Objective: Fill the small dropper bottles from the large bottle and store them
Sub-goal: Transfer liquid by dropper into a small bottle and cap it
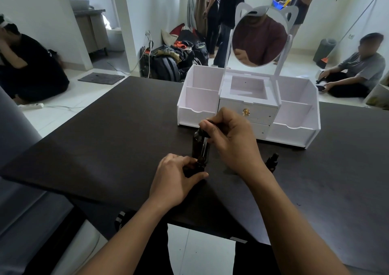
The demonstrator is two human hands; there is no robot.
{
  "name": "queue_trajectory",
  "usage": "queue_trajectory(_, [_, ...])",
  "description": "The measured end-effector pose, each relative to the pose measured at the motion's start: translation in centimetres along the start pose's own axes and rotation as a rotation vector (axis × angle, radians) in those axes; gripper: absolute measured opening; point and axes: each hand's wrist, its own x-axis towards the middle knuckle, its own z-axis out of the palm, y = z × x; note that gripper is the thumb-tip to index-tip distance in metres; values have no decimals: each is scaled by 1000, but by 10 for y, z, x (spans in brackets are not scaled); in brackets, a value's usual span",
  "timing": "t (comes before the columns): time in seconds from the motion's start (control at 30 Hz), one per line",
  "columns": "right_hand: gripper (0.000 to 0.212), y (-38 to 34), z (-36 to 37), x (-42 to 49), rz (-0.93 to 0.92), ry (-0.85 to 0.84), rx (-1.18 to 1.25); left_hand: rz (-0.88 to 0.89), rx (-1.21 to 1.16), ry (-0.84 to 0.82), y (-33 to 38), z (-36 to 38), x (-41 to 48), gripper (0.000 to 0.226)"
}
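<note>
Left hand [175,179]: wrapped around a small dropper bottle [199,165], thumb in front, fingers behind, keeping it upright on the table [105,148].
Right hand [229,140]: raised above the small bottle, fingertips pinched shut on the dark bulb of a dropper [204,141].
Dropper: glass tube slanting down, tip at or just above the mouth of the small dropper bottle; contact not discernible.
Large bottle [196,143]: dark, upright, just behind the small one, partly hidden by the dropper and the right hand.
Second small bottle [272,162]: capped, upright on the table, right of the right wrist, apart from both hands.
Organizer [294,110]: white, at the far side of the table, open compartments left and right, drawers with a gold knob in the middle, round cat-eared mirror [260,41] on top.
Background: several people sitting or standing on the pale floor, bags piled by the wall.
</note>
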Motion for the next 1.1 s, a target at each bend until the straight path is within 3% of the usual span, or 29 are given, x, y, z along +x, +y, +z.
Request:
queue_trajectory(0.73, [18,-4,-1,-3,8,17,20,2,23,-1,1,0,0,45])
queue_trajectory(0.87, [12,-19,-5,0,40,91,129,-12,-1,-4,1,-1,0,42])
queue_trajectory(1.1, [14,-43,-18,21,-109,267,183,-27,-22,-33,1,-2,2,41])
